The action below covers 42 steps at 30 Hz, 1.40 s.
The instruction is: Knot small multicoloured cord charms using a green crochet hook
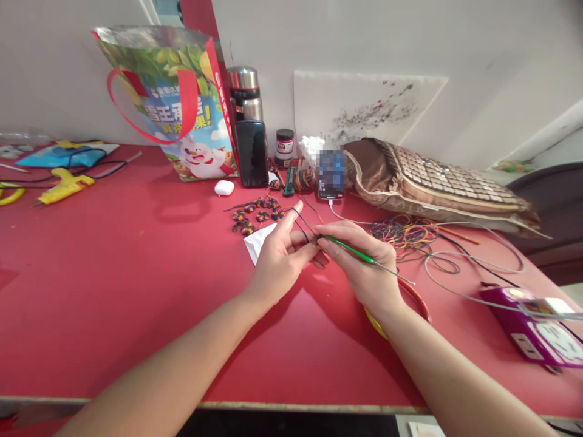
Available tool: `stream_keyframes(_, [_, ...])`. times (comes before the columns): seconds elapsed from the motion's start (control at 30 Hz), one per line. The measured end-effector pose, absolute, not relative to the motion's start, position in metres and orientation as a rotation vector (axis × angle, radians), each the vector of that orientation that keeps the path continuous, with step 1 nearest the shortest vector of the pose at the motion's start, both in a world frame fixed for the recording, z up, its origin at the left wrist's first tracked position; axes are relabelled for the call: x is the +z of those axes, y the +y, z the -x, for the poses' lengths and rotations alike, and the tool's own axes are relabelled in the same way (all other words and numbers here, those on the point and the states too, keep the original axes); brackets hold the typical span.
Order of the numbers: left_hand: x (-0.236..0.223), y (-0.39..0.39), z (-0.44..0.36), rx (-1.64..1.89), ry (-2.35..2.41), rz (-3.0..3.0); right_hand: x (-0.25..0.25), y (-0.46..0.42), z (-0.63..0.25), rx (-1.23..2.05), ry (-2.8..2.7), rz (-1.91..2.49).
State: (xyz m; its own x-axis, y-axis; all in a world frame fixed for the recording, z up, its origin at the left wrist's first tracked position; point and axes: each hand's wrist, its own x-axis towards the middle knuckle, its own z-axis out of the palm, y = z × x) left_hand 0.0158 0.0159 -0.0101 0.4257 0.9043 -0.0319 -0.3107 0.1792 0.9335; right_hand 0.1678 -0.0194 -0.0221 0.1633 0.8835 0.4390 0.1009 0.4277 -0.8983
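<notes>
Over the middle of the red table [150, 315], my right hand [359, 255] pinches a crochet hook [353, 249] with a green grip and a thin metal shaft. Dark yarn [300, 224] runs over the raised index finger of my left hand [282, 255]. That hand's thumb and other fingertips pinch the yarn where the hook's tip meets it. Any small worked piece there is mostly hidden by the fingers. Just beyond my left hand lie several small multicoloured crocheted pieces [262, 216] and a white paper [259, 241].
A shopping bag [182, 109], steel flask [246, 91], black phone [252, 153] and lit phone [331, 176] stand at the back. Loose yarn [403, 233], a brown cushion [437, 182] and a purple power strip [528, 328] lie right. Left is a yellow glue gun [66, 184].
</notes>
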Motion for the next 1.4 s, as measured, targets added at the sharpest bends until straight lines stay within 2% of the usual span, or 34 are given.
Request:
stream_keyframes(0.17, [-0.015, 0.020, -0.013, 0.947, 0.768, -1.192, -0.017, -0.016, -0.175, 0.670, -1.291, 0.974])
stream_keyframes(0.37, [-0.021, 0.034, -0.006, 1.255, 1.070, -1.512, -0.019, -0.013, -0.190, 0.708, -1.189, 0.969])
stream_keyframes(0.63, [-0.020, 0.034, -0.004, 1.441, 1.080, -1.702, -0.016, -0.013, -0.186, 0.750, -1.173, 0.998])
stream_keyframes(0.73, [-0.017, 0.032, -0.004, 1.394, 1.043, -1.661, -0.015, -0.012, -0.186, 0.758, -1.163, 1.025])
stream_keyframes(0.9, [-0.021, 0.031, -0.009, 1.122, 0.855, -1.645, -0.015, -0.012, -0.182, 0.795, -1.186, 0.995])
stream_keyframes(1.17, [-0.020, 0.032, -0.006, 1.140, 0.784, -1.657, -0.019, -0.011, -0.183, 0.936, -1.078, 0.962])
stream_keyframes(1.4, [-0.015, 0.029, -0.006, 1.202, 0.764, -1.385, -0.019, -0.009, -0.184, 1.039, -0.944, 0.981])
